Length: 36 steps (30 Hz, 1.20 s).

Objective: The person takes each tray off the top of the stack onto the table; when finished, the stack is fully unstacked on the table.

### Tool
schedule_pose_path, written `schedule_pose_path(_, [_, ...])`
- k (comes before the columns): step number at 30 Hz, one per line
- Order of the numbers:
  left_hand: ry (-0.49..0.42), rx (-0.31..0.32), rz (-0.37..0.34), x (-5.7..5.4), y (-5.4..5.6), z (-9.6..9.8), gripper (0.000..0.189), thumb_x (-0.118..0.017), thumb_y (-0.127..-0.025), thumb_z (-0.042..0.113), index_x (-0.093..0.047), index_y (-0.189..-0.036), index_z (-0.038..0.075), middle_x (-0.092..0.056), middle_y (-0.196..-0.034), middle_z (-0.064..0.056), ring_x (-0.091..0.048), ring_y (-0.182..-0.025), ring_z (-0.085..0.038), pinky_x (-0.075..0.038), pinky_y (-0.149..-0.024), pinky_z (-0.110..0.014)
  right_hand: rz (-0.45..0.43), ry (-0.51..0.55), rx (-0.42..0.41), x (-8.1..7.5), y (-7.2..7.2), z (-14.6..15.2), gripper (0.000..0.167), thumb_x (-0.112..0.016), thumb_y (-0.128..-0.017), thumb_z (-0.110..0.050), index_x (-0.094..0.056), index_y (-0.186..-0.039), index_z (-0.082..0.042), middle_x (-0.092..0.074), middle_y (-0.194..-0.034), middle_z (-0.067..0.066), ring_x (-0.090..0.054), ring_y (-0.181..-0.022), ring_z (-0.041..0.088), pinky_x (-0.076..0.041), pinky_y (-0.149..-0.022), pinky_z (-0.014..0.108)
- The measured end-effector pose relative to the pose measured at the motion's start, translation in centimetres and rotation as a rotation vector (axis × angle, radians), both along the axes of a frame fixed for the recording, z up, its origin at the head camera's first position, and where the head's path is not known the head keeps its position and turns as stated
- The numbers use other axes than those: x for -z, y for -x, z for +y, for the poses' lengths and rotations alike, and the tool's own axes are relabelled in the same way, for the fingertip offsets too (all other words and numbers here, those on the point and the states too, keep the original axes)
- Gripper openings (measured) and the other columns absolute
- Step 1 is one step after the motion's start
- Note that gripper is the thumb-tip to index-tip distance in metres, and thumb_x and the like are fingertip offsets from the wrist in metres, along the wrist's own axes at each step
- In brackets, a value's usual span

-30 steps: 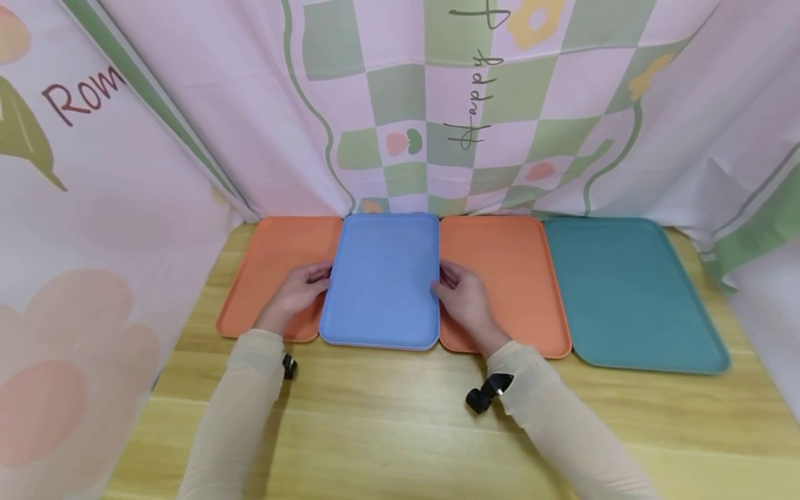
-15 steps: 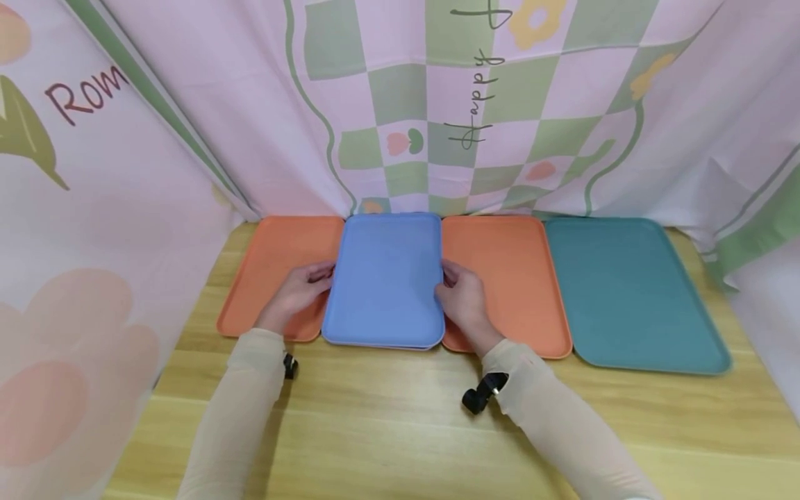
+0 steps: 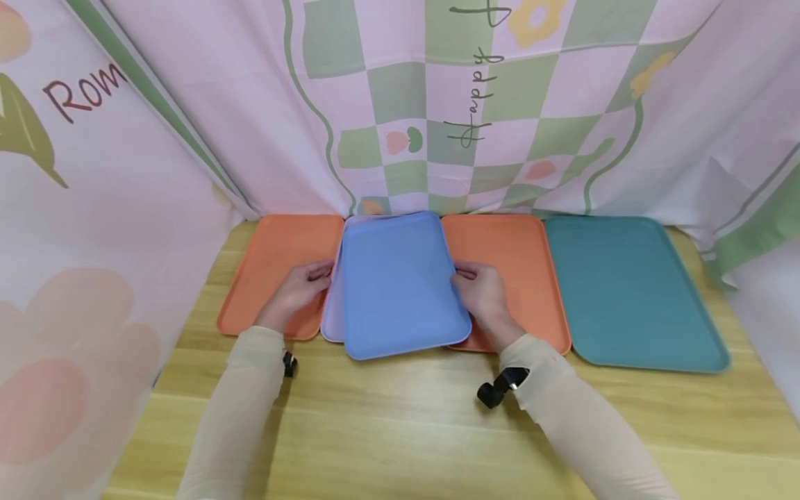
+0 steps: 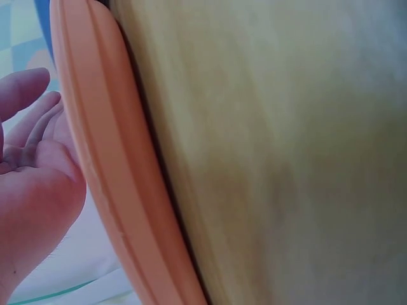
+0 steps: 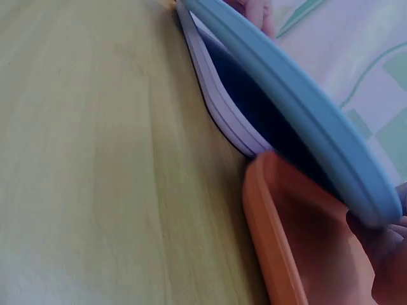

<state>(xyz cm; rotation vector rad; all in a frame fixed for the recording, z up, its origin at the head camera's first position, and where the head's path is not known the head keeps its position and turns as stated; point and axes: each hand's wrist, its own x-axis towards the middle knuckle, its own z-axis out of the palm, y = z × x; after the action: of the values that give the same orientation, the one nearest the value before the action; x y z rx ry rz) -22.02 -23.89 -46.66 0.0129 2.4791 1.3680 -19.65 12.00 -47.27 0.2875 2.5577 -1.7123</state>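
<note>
My right hand [image 3: 484, 292] pinches the right rim of a blue tray [image 3: 403, 285], which sits askew, its right side raised off the things beneath. Under it lies a lavender tray [image 3: 334, 316], showing along the left and back edges in the head view and as a pale rim [image 5: 229, 124] in the right wrist view. My left hand [image 3: 296, 295] is above the left orange tray [image 3: 269, 278], its fingertips at the lavender tray's left edge. In the left wrist view that hand [image 4: 38, 165] has its thumb and fingers apart, loosely bent.
Another orange tray [image 3: 515, 278], partly covered by the blue tray's right side, lies to the right, then a teal tray [image 3: 637, 292]. All are lined up on a wooden table [image 3: 387, 423] against a patterned curtain [image 3: 462, 104].
The right hand has lifted the blue tray's right side and drawn it rightward and nearer, turning it slightly and uncovering part of the lavender tray. The left hand has stayed in place.
</note>
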Motion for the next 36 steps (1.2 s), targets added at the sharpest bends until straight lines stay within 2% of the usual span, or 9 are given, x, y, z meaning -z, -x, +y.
schedule_pose_path(3, [0.005, -0.002, -0.001, 0.1, 0.0, 0.0, 0.055, -0.055, -0.111, 0.009, -0.043, -0.164, 0.0, -0.047, -0.166, -0.024, -0.043, -0.158, -0.037, -0.042, -0.128, -0.05, -0.02, 0.014, 0.006, -0.1, 0.0, 0.6, 0.039, -0.063, -0.104, -0.01, -0.07, -0.14, 0.004, -0.074, -0.134, 0.026, -0.073, -0.125, 0.038, -0.062, -0.104, 0.044])
schedule_pose_path(8, [-0.015, 0.004, -0.004, 0.1, 0.0, 0.0, 0.055, -0.055, -0.111, 0.008, -0.043, -0.164, -0.001, -0.047, -0.166, -0.024, -0.043, -0.158, -0.037, -0.042, -0.128, -0.051, -0.022, -0.008, -0.033, -0.2, 0.2, 2.0, 0.037, -0.065, -0.104, -0.01, -0.072, -0.139, 0.002, -0.074, -0.133, 0.024, -0.072, -0.126, 0.034, -0.059, -0.093, 0.024])
schedule_pose_path(10, [-0.015, 0.007, -0.003, 0.2, 0.0, 0.0, 0.055, -0.055, -0.111, 0.009, -0.043, -0.164, -0.002, -0.047, -0.166, -0.024, -0.043, -0.158, -0.037, -0.041, -0.129, -0.051, -0.026, -0.007, -0.059, -0.4, 0.4, 2.9, 0.037, -0.066, -0.105, -0.012, -0.072, -0.14, 0.0, -0.074, -0.135, 0.023, -0.071, -0.126, 0.033, -0.057, -0.092, 0.021])
schedule_pose_path(17, [-0.047, 0.0, -0.024, 0.5, 0.2, -0.1, 0.057, -0.057, -0.111, 0.009, -0.04, -0.164, -0.003, -0.045, -0.167, -0.025, -0.042, -0.158, -0.037, -0.04, -0.129, -0.049, -0.073, -0.022, -0.182, -1.6, 0.8, 6.3, 0.039, -0.067, -0.108, -0.016, -0.069, -0.144, -0.003, -0.069, -0.144, 0.021, -0.062, -0.141, 0.033, -0.053, -0.116, 0.046])
schedule_pose_path(19, [-0.059, 0.005, -0.026, 0.5, 0.2, -0.1, 0.058, -0.058, -0.11, 0.008, -0.039, -0.164, -0.004, -0.044, -0.167, -0.026, -0.042, -0.159, -0.037, -0.041, -0.129, -0.049, -0.077, -0.028, -0.207, -1.9, 0.9, 7.2, 0.039, -0.067, -0.108, -0.018, -0.069, -0.144, -0.002, -0.068, -0.147, 0.02, -0.058, -0.144, 0.033, -0.052, -0.116, 0.044])
schedule_pose_path(22, [-0.064, 0.024, -0.013, 0.4, 0.2, -0.2, 0.059, -0.057, -0.11, 0.004, -0.037, -0.164, -0.007, -0.042, -0.167, -0.029, -0.04, -0.159, -0.04, -0.041, -0.129, -0.051, -0.081, -0.055, -0.228, -2.5, 0.9, 8.3, 0.04, -0.069, -0.108, -0.023, -0.07, -0.143, -0.004, -0.067, -0.149, 0.018, -0.056, -0.145, 0.032, -0.054, -0.107, 0.031])
schedule_pose_path(27, [-0.08, 0.045, 0.0, 0.3, 0.3, -0.3, 0.059, -0.055, -0.108, -0.002, -0.036, -0.163, -0.009, -0.04, -0.168, -0.031, -0.038, -0.159, -0.042, -0.039, -0.129, -0.051, -0.078, -0.081, -0.26, -3.3, 1.0, 9.5, 0.041, -0.072, -0.106, -0.028, -0.073, -0.141, -0.006, -0.069, -0.147, 0.016, -0.064, -0.134, 0.023, -0.053, -0.088, 0.012])
schedule_pose_path(33, [-0.068, 0.042, 0.001, 0.2, 0.3, -0.3, 0.058, -0.057, -0.108, -0.002, -0.039, -0.163, -0.008, -0.041, -0.168, -0.028, -0.04, -0.159, -0.04, -0.04, -0.129, -0.05, -0.081, -0.08, -0.33, -3.5, 0.8, 9.8, 0.04, -0.075, -0.104, -0.025, -0.074, -0.139, -0.006, -0.072, -0.141, 0.015, -0.069, -0.109, -0.001, -0.055, -0.085, 0.01])
schedule_pose_path(36, [-0.069, 0.042, 0.002, 0.2, 0.3, -0.3, 0.058, -0.058, -0.107, -0.002, -0.041, -0.162, -0.007, -0.043, -0.167, -0.027, -0.041, -0.158, -0.039, -0.04, -0.129, -0.05, -0.094, -0.066, -0.376, -3.5, 0.4, 9.7, 0.038, -0.075, -0.104, -0.022, -0.074, -0.139, -0.006, -0.074, -0.137, 0.015, -0.07, -0.106, -0.005, -0.056, -0.087, 0.01])
